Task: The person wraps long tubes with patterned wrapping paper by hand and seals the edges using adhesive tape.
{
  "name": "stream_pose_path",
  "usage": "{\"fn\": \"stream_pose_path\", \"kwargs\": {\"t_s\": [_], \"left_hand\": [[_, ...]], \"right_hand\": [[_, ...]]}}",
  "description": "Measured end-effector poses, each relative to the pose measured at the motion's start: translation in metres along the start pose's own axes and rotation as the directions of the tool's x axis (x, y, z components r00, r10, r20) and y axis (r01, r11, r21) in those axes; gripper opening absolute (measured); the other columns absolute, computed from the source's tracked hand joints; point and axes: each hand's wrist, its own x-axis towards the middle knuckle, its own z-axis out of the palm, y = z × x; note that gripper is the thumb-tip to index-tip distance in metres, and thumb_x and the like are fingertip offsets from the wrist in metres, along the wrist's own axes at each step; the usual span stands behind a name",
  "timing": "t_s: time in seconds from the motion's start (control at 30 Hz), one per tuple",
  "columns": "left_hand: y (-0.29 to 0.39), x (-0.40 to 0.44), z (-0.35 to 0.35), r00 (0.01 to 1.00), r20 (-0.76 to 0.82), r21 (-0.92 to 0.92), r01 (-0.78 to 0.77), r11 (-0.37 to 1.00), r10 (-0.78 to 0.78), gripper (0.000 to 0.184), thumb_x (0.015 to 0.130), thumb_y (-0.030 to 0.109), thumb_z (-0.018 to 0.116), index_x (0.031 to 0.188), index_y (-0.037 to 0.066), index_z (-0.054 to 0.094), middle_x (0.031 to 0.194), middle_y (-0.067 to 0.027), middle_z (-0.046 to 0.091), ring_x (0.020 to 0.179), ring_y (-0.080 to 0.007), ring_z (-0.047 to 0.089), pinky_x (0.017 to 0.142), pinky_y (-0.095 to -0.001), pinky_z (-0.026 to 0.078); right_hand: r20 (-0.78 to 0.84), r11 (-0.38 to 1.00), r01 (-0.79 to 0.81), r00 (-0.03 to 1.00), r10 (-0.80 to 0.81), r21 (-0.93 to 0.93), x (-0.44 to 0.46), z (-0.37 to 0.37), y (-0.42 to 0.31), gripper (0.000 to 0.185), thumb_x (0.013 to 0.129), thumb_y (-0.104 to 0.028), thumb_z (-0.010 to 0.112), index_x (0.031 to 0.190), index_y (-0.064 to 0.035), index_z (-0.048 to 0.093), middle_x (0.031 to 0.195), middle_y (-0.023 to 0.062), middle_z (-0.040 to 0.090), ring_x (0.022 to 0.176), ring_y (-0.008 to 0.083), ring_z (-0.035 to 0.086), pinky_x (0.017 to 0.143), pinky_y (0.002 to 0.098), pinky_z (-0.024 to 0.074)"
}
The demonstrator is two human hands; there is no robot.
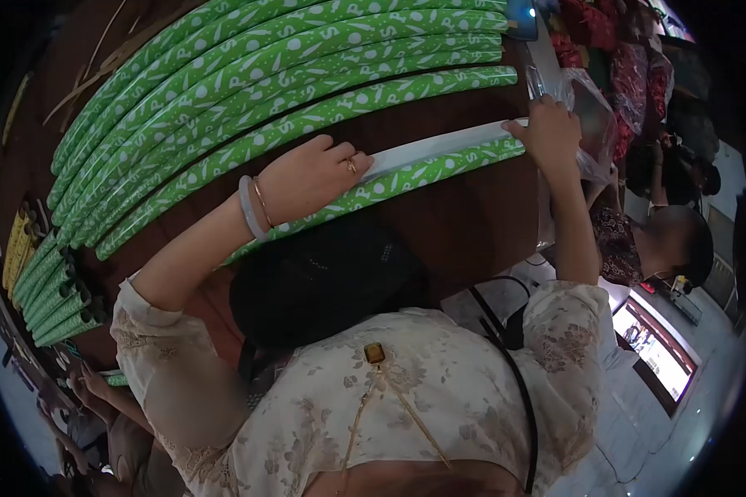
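My biggest thing is the brown table (489, 215). On it lies a wide row of shiny green tubes (273, 74) with white shapes and letters. Just below the row, nearer to me, is one more green printed tube (439, 174), under my hands. A black thing (323, 282) sits close to my tummy, and I can't tell what it is. A smaller pile of green tubes (54, 298) shows its open ends on my left. Along my tube runs a long white strip (448, 149).

My left hand (307, 178) is palm down on the tube, fingers bent almost closed. The tips are hidden, so I can't tell if it grips or only pushes. My right hand (555, 128) is half curled at the far end, thumb by the strip's tip. I can't tell if it pinches.

The tube is round, so it could roll if I push unevenly. The strip could wrinkle or go crooked if my hands pull different ways. My pale bangle (246, 207) could rub the shiny green, and my little ring (351, 166) could snag the strip.
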Motion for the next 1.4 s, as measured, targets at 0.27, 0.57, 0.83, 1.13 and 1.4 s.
{"fn": "stream_pose_path", "kwargs": {"t_s": [0.27, 0.57, 0.83, 1.13, 1.4], "left_hand": [[-0.001, 0.034, 0.003, 0.979, -0.198, -0.111, -0.069, 0.991, 0.046, 0.021, 0.077, 0.009, 0.053, 0.097, 0.011, 0.057, 0.112, 0.0018, 0.056, 0.091, -0.0148, 0.053, 0.077, -0.0281, 0.041], [0.012, 0.064, -0.006, 0.991, -0.125, -0.105, 0.043, 0.994, -0.056, 0.029, 0.076, 0.005, 0.052, 0.103, 0.011, 0.058, 0.09, -0.0017, 0.059, 0.086, -0.0175, 0.055, 0.074, -0.03, 0.042], [0.025, 0.115, -0.004, 0.984, 0.044, -0.056, 0.174, 0.983, -0.172, 0.017, 0.077, 0.008, 0.053, 0.092, 0.009, 0.062, 0.082, -0.0095, 0.055, 0.081, -0.0257, 0.057, 0.069, -0.0382, 0.046], [0.031, 0.218, -0.02, 0.848, -0.081, -0.644, 0.357, 0.676, -0.524, 0.027, 0.074, 0.018, 0.066, 0.096, 0.003, 0.06, 0.074, -0.0141, 0.063, 0.067, -0.0303, 0.06, 0.062, -0.0365, 0.048], [0.029, 0.245, -0.004, 0.845, -0.194, -0.581, 0.311, 0.752, -0.498, 0.026, 0.077, 0.026, 0.065, 0.078, 0.001, 0.06, 0.065, -0.0154, 0.058, 0.061, -0.0315, 0.057, 0.056, -0.0381, 0.045]], "right_hand": [[-0.085, 0.994, 0.071, 0.994, -0.064, 0.079, 0.002, 0.01, 0.008, 0.044, 0.063, -0.044, 0.073, 0.077, -0.0037, 0.064, 0.081, 0.0109, 0.06, 0.081, 0.0271, 0.059, 0.068, 0.0404, 0.0429], [0.068, 0.959, 0.111, 0.989, -0.133, 0.262, 0.008, 0.003, 0.048, 0.06, 0.06, -0.062, 0.066, 0.074, -0.0047, 0.065, 0.074, 0.009, 0.063, 0.076, 0.0271, 0.061, 0.073, 0.0397, 0.0444], [-0.03, 0.863, 0.286, 0.953, -0.301, 0.417, 0.004, 0.012, 0.076, 0.052, 0.059, -0.055, 0.071, 0.083, -0.0098, 0.063, 0.075, 0.0074, 0.063, 0.077, 0.0274, 0.061, 0.068, 0.0374, 0.0465], [-0.202, 0.781, 0.411, 0.911, -0.358, 0.469, 0.014, 0.024, 0.076, 0.029, 0.066, -0.02, 0.072, 0.091, -0.0126, 0.058, 0.092, 0.0053, 0.058, 0.092, 0.0257, 0.056, 0.074, 0.0385, 0.0451], [-0.231, 0.77, 0.022, 0.959, 0.164, 0.638, -0.082, 0.033, 0.103, 0.023, 0.074, -0.018, 0.065, 0.092, -0.0079, 0.055, 0.098, 0.0093, 0.052, 0.093, 0.0306, 0.053, 0.074, 0.0397, 0.0454]]}}
